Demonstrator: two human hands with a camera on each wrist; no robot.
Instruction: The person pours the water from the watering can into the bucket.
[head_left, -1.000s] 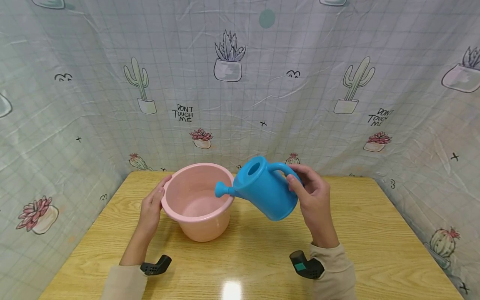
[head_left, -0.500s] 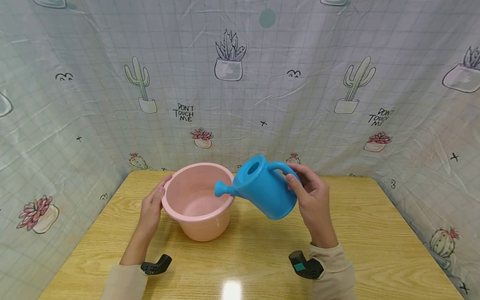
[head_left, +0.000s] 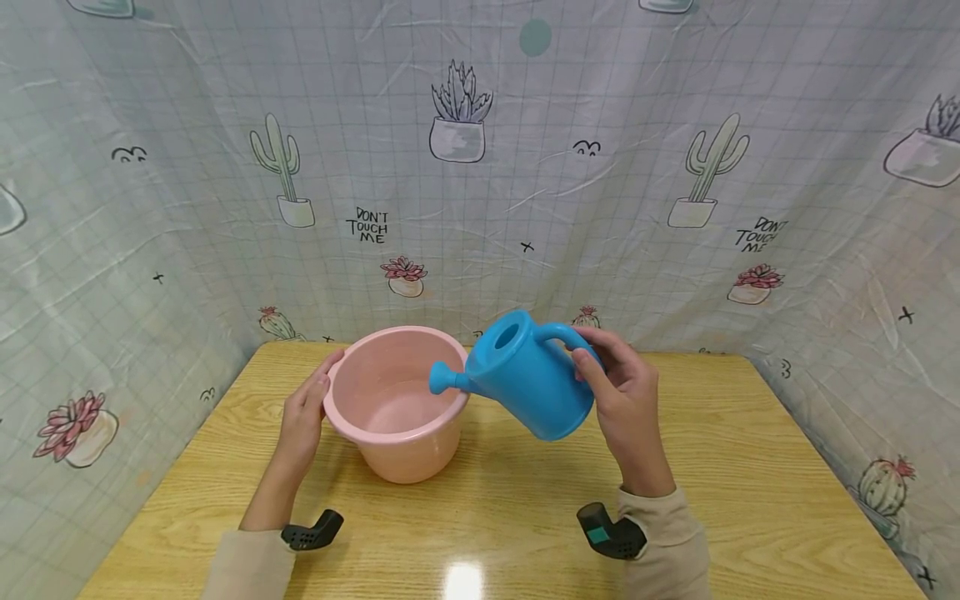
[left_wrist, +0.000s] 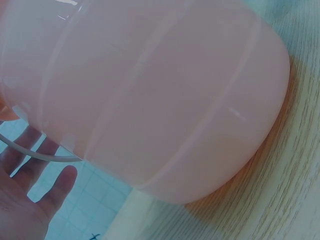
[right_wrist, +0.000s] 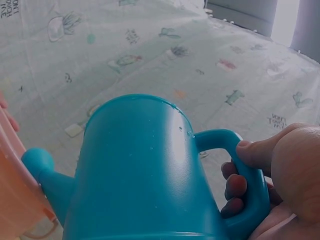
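A pink plastic basin point(head_left: 405, 454) stands on the wooden table, left of centre. My left hand point(head_left: 303, 408) grips its left rim; in the left wrist view, the fingers point(left_wrist: 59, 187) show beside the basin's wall point(left_wrist: 165, 100). My right hand point(head_left: 628, 400) holds a blue watering can point(head_left: 536, 383) by its handle, fingers wrapped through the loop in the right wrist view. The can is raised and tilted left, its spout point(head_left: 448, 379) reaching over the basin's right rim. Small droplets dot the can's body point(right_wrist: 135, 165). No stream shows at the spout.
The wooden table point(head_left: 720, 467) spreads out around the basin. A printed cloth point(head_left: 525, 192) with cactus drawings hangs close behind the table and along both sides. Each wrist wears a black device point(head_left: 615, 533).
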